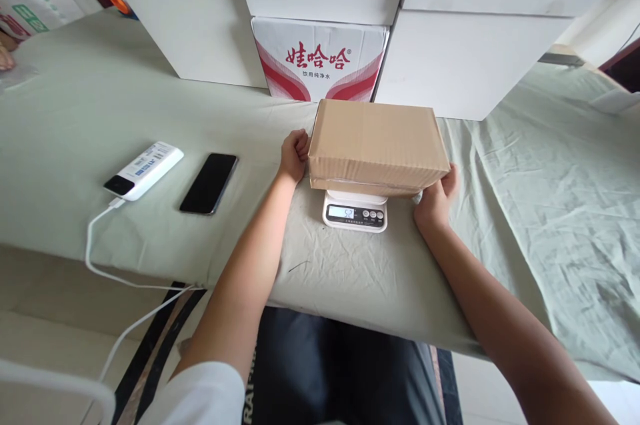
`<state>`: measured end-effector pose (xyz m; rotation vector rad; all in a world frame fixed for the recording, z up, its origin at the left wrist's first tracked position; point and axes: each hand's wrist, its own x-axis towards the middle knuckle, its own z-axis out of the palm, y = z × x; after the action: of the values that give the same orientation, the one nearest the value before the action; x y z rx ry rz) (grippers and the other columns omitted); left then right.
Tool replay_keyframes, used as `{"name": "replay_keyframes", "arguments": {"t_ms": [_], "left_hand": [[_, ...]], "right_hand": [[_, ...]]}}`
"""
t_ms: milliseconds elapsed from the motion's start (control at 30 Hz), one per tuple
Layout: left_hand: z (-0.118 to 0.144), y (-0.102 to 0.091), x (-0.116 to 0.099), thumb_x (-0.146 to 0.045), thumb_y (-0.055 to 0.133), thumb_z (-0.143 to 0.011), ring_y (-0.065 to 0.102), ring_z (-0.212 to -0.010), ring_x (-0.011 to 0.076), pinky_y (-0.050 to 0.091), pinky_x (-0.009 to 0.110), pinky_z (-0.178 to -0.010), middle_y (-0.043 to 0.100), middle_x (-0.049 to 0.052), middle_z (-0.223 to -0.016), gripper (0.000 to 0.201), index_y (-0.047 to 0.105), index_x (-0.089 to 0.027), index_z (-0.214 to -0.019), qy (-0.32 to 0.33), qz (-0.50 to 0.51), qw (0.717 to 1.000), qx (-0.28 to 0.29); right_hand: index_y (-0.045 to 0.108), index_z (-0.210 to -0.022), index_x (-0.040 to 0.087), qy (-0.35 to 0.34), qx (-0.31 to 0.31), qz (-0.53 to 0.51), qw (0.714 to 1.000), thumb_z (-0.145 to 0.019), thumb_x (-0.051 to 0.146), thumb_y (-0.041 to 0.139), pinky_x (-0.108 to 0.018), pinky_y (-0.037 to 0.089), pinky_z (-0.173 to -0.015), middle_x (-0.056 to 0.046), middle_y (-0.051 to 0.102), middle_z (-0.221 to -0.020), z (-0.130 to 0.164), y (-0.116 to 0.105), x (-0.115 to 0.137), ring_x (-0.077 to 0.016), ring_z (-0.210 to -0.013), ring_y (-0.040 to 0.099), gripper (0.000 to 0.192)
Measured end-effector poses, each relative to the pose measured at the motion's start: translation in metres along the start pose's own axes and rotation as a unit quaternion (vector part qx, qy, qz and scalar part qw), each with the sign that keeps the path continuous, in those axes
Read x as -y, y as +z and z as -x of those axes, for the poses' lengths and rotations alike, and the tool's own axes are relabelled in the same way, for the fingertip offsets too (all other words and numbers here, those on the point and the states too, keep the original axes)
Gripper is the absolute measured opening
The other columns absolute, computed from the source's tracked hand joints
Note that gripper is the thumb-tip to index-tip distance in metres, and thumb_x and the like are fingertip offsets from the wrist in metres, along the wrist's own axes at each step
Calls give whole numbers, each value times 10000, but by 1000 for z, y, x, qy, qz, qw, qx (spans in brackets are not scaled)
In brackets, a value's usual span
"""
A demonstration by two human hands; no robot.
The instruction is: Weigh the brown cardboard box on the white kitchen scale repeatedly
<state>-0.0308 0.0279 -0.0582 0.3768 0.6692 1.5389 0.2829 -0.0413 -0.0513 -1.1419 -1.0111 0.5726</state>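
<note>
A closed brown cardboard box [376,145] rests on a small white digital scale [355,211] whose display is lit. My left hand [293,155] is curled against the box's left end. At the box's near right corner, my right hand [437,198] grips its edge with the fingers tucked under. The scale stands on a table covered with a pale green cloth [350,271].
A white power bank [145,170] with a white cable [103,258] and a black phone [209,183] lie to the left. Stacked white boxes [200,31] and a red-and-white printed carton [320,58] stand behind the scale. The cloth is wrinkled at the right.
</note>
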Motion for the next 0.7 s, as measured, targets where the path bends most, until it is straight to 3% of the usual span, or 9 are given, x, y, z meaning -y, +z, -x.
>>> {"name": "replay_keyframes", "arguments": {"t_ms": [267, 700], "left_hand": [[-3, -5, 0, -521, 773, -969, 739, -692, 209, 559, 343, -625, 605, 6, -672, 467, 564, -228, -672, 25, -27, 999, -5], [0, 1, 0, -558, 751, -965, 775, -766, 234, 589, 365, -663, 668, 21, -757, 417, 623, -230, -742, 17, -19, 1000, -8]], "right_hand": [[567, -926, 272, 3, 4, 1, 1000, -854, 614, 777, -383, 535, -796, -5, 580, -916, 2, 1, 6, -210, -887, 578, 408], [589, -955, 261, -6, 17, -11, 1000, -859, 571, 827, -351, 552, -770, 3, 605, -922, 1, -1, 2, -194, -886, 601, 403]]}}
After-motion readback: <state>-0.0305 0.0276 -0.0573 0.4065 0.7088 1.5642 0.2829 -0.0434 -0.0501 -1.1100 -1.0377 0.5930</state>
